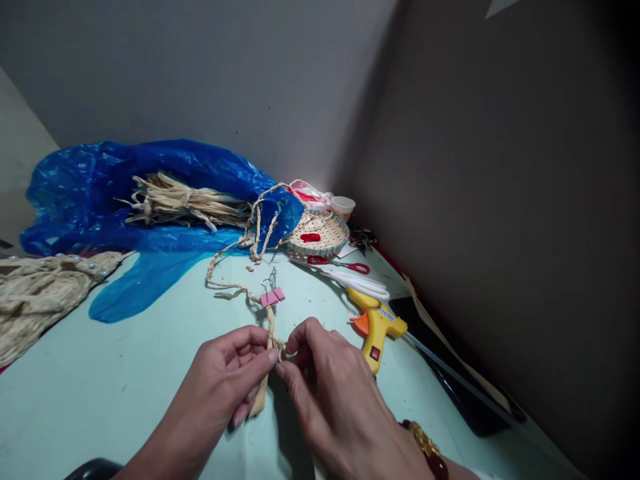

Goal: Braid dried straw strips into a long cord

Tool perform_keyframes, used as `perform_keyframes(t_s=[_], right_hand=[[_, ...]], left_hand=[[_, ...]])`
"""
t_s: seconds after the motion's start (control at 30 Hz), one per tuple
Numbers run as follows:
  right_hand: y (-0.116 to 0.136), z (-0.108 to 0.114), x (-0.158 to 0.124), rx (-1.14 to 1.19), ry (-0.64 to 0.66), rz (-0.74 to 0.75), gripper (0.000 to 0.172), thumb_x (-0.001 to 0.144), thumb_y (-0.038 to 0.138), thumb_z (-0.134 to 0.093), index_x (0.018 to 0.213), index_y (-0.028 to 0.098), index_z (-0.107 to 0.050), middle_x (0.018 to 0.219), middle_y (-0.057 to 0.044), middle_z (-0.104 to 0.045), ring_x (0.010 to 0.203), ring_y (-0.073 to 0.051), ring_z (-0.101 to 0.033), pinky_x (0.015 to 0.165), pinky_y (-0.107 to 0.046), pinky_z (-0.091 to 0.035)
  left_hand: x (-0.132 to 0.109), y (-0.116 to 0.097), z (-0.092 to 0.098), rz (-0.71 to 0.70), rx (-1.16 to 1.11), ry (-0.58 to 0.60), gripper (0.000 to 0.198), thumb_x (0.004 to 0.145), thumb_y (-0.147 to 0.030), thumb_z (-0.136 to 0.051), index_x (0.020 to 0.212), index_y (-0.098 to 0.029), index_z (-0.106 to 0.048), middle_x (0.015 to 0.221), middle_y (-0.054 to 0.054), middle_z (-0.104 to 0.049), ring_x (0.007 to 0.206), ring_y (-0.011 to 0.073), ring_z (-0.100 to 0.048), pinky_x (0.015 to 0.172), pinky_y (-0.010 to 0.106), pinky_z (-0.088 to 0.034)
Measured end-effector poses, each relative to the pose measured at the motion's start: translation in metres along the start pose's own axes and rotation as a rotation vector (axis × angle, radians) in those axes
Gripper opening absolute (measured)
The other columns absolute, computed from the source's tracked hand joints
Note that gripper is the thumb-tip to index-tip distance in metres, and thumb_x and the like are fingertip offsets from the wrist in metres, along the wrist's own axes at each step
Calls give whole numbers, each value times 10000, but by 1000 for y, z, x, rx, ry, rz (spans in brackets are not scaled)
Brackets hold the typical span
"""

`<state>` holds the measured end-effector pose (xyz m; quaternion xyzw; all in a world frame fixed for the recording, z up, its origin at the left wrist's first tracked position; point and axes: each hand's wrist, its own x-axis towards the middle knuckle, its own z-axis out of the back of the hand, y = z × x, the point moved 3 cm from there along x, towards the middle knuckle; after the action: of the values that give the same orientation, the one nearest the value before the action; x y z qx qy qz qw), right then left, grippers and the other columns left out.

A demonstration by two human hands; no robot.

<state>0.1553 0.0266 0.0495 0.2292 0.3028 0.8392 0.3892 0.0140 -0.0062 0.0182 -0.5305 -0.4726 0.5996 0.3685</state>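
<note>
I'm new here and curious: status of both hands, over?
Left hand pinching pale braided fibre cord; right hand at same cord. Pink metal binder clip on cord ahead. Yellow plastic glue gun close beside right hand.

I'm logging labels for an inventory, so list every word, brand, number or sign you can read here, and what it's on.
No text can be read.
Yellow glue gun: label on its body, too small to read.
White cup: faint orange marking, too blurred to read.
Red-and-white plastic packet: any print is too blurred to read.
Pink binder clip: no lettering visible.
</note>
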Motion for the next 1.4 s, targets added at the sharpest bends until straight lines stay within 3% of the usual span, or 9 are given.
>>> perform_keyframes(t_s=[0.17, 0.5, 0.67, 0.87, 1.0, 1.07, 1.2, 1.3, 1.4], right_hand=[[-1, -3, 2, -30, -16, 20, 46, 880, 202, -465, 901, 218, -427, 822, -29, -586, 731, -201, -515, 626, -300, -337], [-3, 4, 2, -48, 11, -18, 105, 862, 161, -512, 901, 226, -440, 836, -4, -582, 770, -194, -515, 672, -307, -342], [-1, 3, 3, -67, 35, -18, 93, 868, 166, -524, 904, 220, -457, 823, -5, -582, 755, -187, -511, 666, -301, -344], [2, 12, 4, -36, 92, 24, 58, 901, 251, -550, 901, 208, -511, 778, -4, -584, 736, -179, -513, 671, -296, -371], [-2, 23, 7, 45, 0, 30, 105, 908, 272, -562, 985, 200, -555, 960, -41, -617, 926, -196, -541, 814, -322, -403], [-5, 21, 9, 108, 59, 3, 152, 902, 274, -569, 1031, 194, -574, 1000, -53, -632, 956, -199, -556, 789, -302, -421], [-8, 11, 12, 278, 246, -85, 103, 904, 273, -549, 893, 188, -605, 776, -17, -671, 763, -168, -600, 617, -242, -412], [-9, 5, 12, 461, 304, -143, 72, 913, 248, -528, 902, 189, -568, 736, -7, -694, 704, -142, -622, 622, -226, -427], [-13, -1, 10, 540, 312, -195, 103, 911, 284, -537, 960, 194, -534, 722, -5, -684, 693, -141, -633, 611, -219, -434]], left_hand=[[-1, 2, 1, 14, 22, -6, 303, 740, -430, -692, 833, -169, -570, 436, -108, -457, 314, 26, -303, 353, 162, -211], [-1, 6, 4, 22, 45, 5, 369, 776, -451, -656, 970, -143, -597, 376, -118, -426, 316, 47, -321, 386, 181, -254], [0, 2, 2, 4, 45, 29, 330, 752, -441, -681, 888, -152, -597, 377, -117, -423, 315, 37, -312, 382, 169, -259], [-3, -8, -3, 53, -47, -47, 317, 658, -418, -761, 750, -162, -598, 500, -79, -500, 352, 8, -267, 346, 144, -177], [-4, -9, -3, 41, -60, -30, 244, 678, -343, -755, 742, -162, -605, 498, -88, -479, 358, 6, -257, 357, 142, -188], [-4, -8, -2, 30, -60, -12, 230, 695, -337, -741, 775, -163, -614, 479, -98, -455, 353, 12, -260, 362, 146, -192], [-5, -7, -1, 22, -30, 6, 210, 729, -315, -707, 842, -156, -630, 533, -45, -589, 356, 23, -311, 377, 152, -207], [-3, -6, -2, 36, -48, 52, 212, 735, -311, -696, 864, -155, -634, 550, -12, -641, 393, 58, -400, 392, 160, -260], [-2, -7, -2, 35, -57, 20, 209, 697, -288, -731, 832, -158, -638, 498, -56, -565, 409, 64, -407, 394, 155, -276]])
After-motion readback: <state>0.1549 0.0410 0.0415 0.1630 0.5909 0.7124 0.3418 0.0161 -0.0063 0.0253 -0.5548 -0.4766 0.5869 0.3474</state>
